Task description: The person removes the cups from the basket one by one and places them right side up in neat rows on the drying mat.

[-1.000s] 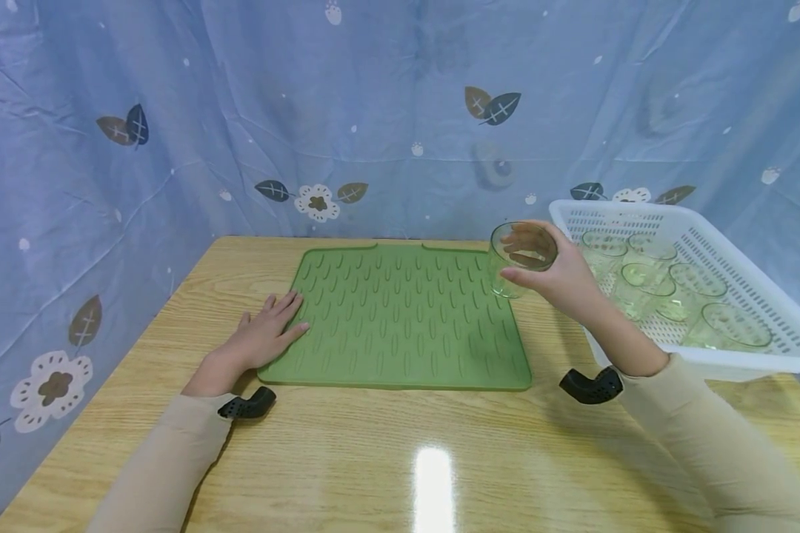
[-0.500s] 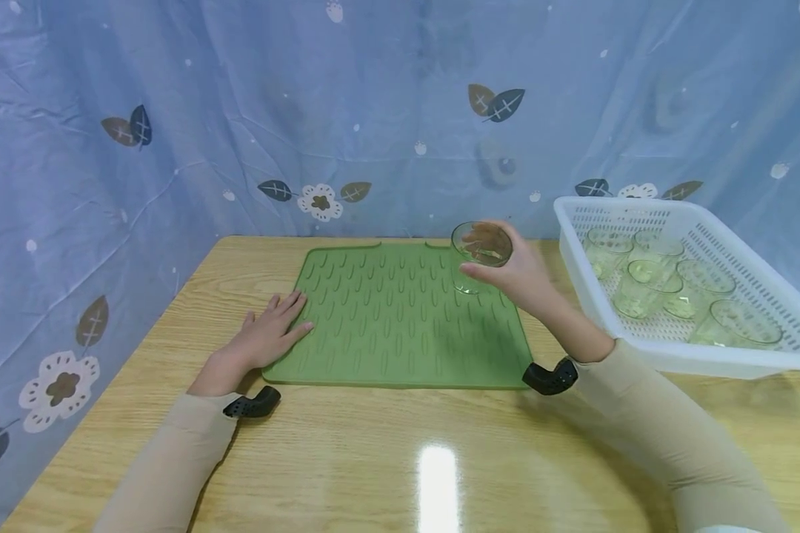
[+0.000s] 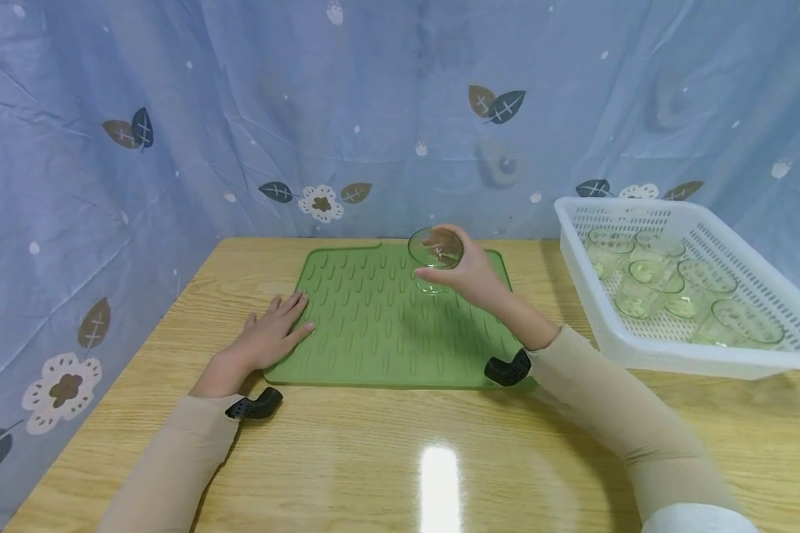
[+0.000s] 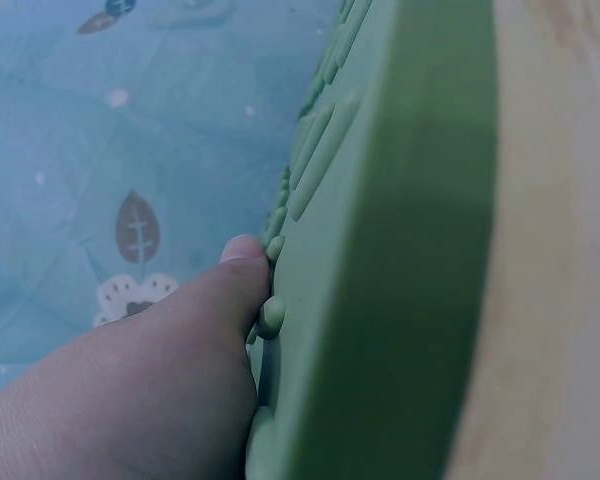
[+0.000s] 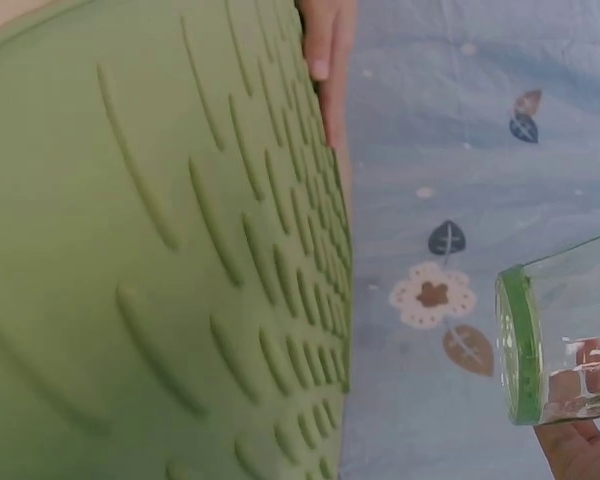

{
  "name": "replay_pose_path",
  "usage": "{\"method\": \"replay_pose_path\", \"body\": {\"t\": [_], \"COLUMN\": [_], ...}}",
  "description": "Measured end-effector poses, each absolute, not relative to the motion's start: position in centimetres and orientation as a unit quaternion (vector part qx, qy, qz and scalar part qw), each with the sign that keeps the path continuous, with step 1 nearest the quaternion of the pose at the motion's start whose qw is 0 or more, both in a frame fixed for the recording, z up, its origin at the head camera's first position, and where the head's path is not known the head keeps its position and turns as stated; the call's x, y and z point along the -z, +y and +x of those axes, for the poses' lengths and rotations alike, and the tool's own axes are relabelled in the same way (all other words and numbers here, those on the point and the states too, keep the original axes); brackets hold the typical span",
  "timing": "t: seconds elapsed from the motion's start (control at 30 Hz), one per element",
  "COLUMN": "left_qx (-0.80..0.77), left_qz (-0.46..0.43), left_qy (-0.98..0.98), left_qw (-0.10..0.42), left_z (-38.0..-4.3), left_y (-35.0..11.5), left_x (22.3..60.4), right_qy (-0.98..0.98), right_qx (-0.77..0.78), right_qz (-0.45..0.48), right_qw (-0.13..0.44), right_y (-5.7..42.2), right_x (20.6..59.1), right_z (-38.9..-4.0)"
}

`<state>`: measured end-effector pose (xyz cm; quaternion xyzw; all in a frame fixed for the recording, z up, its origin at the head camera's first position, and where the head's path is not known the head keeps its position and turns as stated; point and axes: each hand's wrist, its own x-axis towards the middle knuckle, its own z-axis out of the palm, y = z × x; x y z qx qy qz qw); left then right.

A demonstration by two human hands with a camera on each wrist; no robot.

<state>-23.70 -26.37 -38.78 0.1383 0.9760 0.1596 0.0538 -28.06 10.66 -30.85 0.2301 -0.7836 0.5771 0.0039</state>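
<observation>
A clear drinking glass is in my right hand, held over the green ridged mat. Thumb and fingers curl round its upper part, and its wide rim faces up. The right wrist view shows the thick base of the glass apart from the mat's ridges, with fingertips below its side. My left hand lies flat with spread fingers on the mat's left edge. In the left wrist view the thumb rests against the ridged surface of the mat.
A white perforated plastic basket stands on the right of the wooden table. Inside it are several clear glasses. A blue patterned curtain hangs behind the table and along its left side.
My right hand has carried the glass leftward, from near the basket and the mat's right edge to over the mat's middle. The left hand stays on the mat's left edge.
</observation>
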Motion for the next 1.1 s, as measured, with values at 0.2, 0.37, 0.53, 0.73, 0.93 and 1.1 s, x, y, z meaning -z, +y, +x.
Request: {"method": "replay_pose_path", "body": {"t": [0.2,0.37,0.53,0.73,0.93,1.1], "left_qx": [-0.161,-0.153,-0.157,-0.162,-0.159,-0.158], "left_qz": [0.141,0.141,0.143,0.143,0.141,0.142], "left_qy": [0.975,0.977,0.976,0.975,0.976,0.976], "left_qw": [0.055,0.054,0.054,0.052,0.053,0.053], "left_z": [-23.8,-23.8,-23.7,-23.6,-23.8,-23.8], "left_y": [-26.3,-26.3,-26.3,-26.3,-26.2,-26.2], "left_x": [38.9,38.8,38.7,38.8,38.9,38.9], "right_qy": [-0.776,-0.769,-0.766,-0.759,-0.766,-0.753], "right_qx": [-0.586,-0.59,-0.589,-0.596,-0.59,-0.608], "right_qz": [0.233,0.246,0.253,0.255,0.244,0.23], "right_qw": [-0.009,-0.023,-0.039,-0.061,-0.078,-0.1], "right_y": [8.9,7.2,5.8,4.3,2.8,1.8], "right_x": [31.8,32.3,32.6,32.5,32.7,32.9], "right_z": [-28.5,-28.7,-28.8,-28.9,-29.3,-29.7]}}
